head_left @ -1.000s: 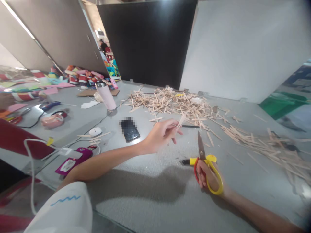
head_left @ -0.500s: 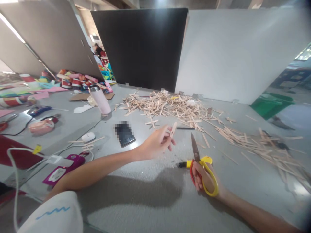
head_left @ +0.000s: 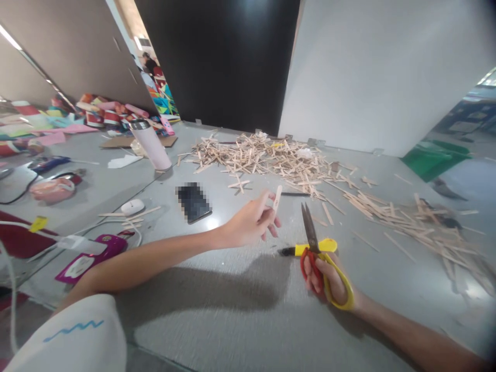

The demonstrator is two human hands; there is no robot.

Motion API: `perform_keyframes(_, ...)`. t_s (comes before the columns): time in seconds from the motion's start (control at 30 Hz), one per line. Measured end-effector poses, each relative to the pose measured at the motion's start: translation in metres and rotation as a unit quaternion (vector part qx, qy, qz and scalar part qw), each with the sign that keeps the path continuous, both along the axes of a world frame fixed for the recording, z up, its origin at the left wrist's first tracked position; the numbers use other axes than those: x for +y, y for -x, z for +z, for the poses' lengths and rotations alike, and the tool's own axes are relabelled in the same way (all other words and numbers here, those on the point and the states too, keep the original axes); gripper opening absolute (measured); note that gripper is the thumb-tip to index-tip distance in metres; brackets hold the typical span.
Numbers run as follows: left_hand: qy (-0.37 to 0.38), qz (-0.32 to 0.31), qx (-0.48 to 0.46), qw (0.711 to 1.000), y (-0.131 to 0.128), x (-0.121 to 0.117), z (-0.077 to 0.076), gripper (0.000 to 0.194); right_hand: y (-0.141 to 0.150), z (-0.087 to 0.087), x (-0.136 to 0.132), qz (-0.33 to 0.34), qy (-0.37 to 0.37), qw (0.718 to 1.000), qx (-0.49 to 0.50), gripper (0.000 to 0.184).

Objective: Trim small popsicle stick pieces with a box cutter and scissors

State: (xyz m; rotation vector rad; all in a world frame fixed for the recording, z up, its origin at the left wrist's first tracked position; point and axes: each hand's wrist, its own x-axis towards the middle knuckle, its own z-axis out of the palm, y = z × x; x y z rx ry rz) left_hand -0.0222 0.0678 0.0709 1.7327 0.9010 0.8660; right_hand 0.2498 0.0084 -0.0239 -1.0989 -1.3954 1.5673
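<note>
My left hand (head_left: 251,221) pinches a short wooden craft stick (head_left: 277,198) between thumb and fingers, raised above the grey table. To the right, my right hand (head_left: 327,276) grips a pair of scissors (head_left: 311,227) by its red and yellow handles, the blades pointing up and slightly parted at the tips. Behind the scissors lies a yellow tool with a black end (head_left: 306,249), partly covered by them. A thin dark stick (head_left: 295,194) rests just beyond my left hand. The scissors and the craft stick are apart.
A heap of craft sticks (head_left: 251,157) spreads along the back, with more loose sticks (head_left: 387,217) at right. Left of my arm are a phone (head_left: 196,206), a pale bottle (head_left: 152,147), a white mouse (head_left: 132,207) and a purple power strip (head_left: 93,256) with cables. Upright panels (head_left: 228,62) border the table.
The scissors' handles have spread and the blades have parted slightly. My left hand has turned the craft stick more upright. The view has swung a little to the right.
</note>
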Motion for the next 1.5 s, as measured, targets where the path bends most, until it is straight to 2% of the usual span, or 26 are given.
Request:
perform_keyframes(0.2,-0.003,-0.004,0.008,1.000,-0.001,-0.005,0.002,0.022,0.005,0.011,-0.004,0.012,0.024,1.000,-0.002,0.066)
perform_keyframes(0.43,0.011,0.003,0.007,1.000,-0.003,-0.009,0.004,0.017,0.006,0.014,-0.011,0.002,0.017,0.999,-0.040,0.067)
perform_keyframes(0.63,0.023,0.007,0.014,1.000,-0.004,-0.013,0.009,0.017,0.002,0.042,-0.021,0.023,0.014,0.992,-0.122,0.060)
perform_keyframes(0.77,0.005,0.005,0.017,1.000,-0.003,-0.018,0.012,0.021,0.004,0.056,-0.028,0.043,0.055,0.988,-0.135,0.065)
perform_keyframes(1.03,-0.046,-0.007,0.033,0.998,-0.003,-0.023,0.010,0.025,0.006,0.059,-0.032,0.057,0.094,0.988,-0.111,0.065)
perform_keyframes(1.3,-0.065,-0.005,0.055,0.996,-0.003,-0.026,0.010,0.030,0.008,0.063,-0.029,0.112,0.103,0.987,-0.057,0.069)
perform_keyframes(1.5,-0.025,-0.004,0.024,0.999,-0.009,-0.030,0.009,0.023,0.013,0.063,-0.036,0.103,0.097,0.987,-0.079,0.073)
